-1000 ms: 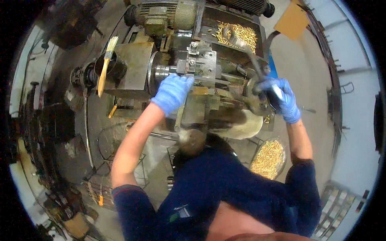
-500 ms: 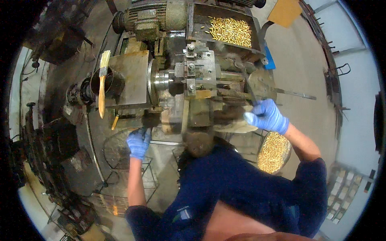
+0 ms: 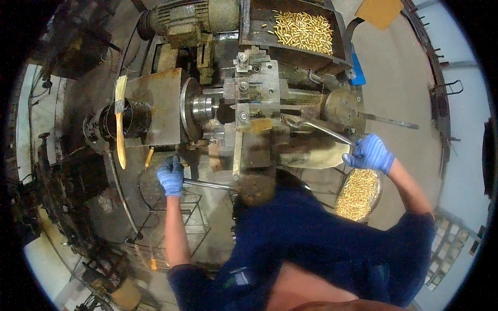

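Observation:
My right hand (image 3: 369, 154), in a blue glove, is closed around the outer end of a long metal lever (image 3: 328, 131). That lever slants up and leftward into the right side of a small lathe (image 3: 259, 85). Lower left, my left hand (image 3: 170, 177), gloved too with dark, stained fingertips, is closed on the end of a shorter steel lever (image 3: 211, 185). This one runs across to a round, rusty hub (image 3: 256, 189) close in front of my body. Between the hands sit the bolted tool block (image 3: 244, 87) and the shiny spindle nose (image 3: 203, 107).
A wooden-handled brush (image 3: 120, 129) lies over a round opening at the left. Brass pieces (image 3: 303, 32) fill part of a metal tray (image 3: 259, 31) behind; more brass pieces (image 3: 358, 194) are heaped at my right. A flat bar (image 3: 389, 121) sticks out rightward. A motor (image 3: 194, 18) stands at the back.
My right hand has moved to the right, swinging the long lever from steep to a flatter slant. My left hand stays on its lever, slightly farther left. The whole view has shifted a little.

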Demonstrator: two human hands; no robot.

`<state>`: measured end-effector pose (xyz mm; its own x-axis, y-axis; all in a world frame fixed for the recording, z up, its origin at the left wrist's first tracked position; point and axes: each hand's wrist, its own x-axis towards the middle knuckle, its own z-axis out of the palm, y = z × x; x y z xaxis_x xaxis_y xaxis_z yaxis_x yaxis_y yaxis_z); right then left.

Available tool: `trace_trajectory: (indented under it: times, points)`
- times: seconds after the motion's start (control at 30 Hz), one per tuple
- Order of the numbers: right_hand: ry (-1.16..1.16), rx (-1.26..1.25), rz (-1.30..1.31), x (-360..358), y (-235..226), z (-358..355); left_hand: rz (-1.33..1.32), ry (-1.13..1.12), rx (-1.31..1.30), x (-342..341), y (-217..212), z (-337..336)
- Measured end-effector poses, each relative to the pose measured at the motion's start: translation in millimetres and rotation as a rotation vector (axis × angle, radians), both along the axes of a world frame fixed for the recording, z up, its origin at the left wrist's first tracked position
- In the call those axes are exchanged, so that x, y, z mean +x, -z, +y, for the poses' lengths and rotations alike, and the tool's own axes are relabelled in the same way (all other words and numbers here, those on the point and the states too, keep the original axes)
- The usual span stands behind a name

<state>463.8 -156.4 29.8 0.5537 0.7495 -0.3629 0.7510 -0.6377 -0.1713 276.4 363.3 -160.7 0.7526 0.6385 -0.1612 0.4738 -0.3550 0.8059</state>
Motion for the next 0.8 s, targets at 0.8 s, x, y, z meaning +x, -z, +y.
trace_trajectory:
  times: [0.8]
  points:
    - [0.261,0.022,0.09,-29,-2,9,-0.023,0.022,-0.076,3,-9,-4]
